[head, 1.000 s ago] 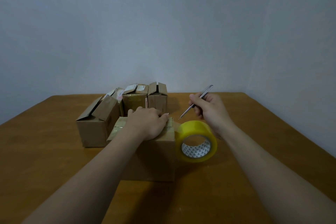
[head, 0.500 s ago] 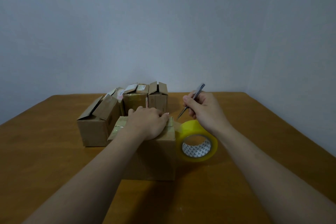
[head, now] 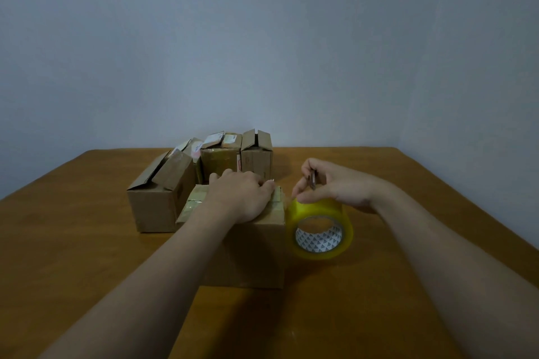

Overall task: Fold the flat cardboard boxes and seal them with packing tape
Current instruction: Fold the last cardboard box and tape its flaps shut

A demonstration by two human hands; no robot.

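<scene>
A folded cardboard box (head: 256,253) stands in the middle of the table, with clear tape across its closed top. My left hand (head: 242,198) lies on that top, fingers pressing the tape down near the right edge. A yellow roll of packing tape (head: 319,234) stands on edge against the box's right side, its strip running onto the box top. My right hand (head: 332,183) is above the roll and grips a thin metal tool (head: 312,179), seen almost end on, pointing down toward the strip between roll and box.
Several other small cardboard boxes (head: 163,192) stand behind and to the left, some with flaps half up, one tall box (head: 256,154) at the back. The wooden table (head: 73,242) meets a plain wall at the back and right.
My right hand has come down and left over the tape roll, swinging the metal tool from slanted to nearly upright. My left hand and the box have stayed put.
</scene>
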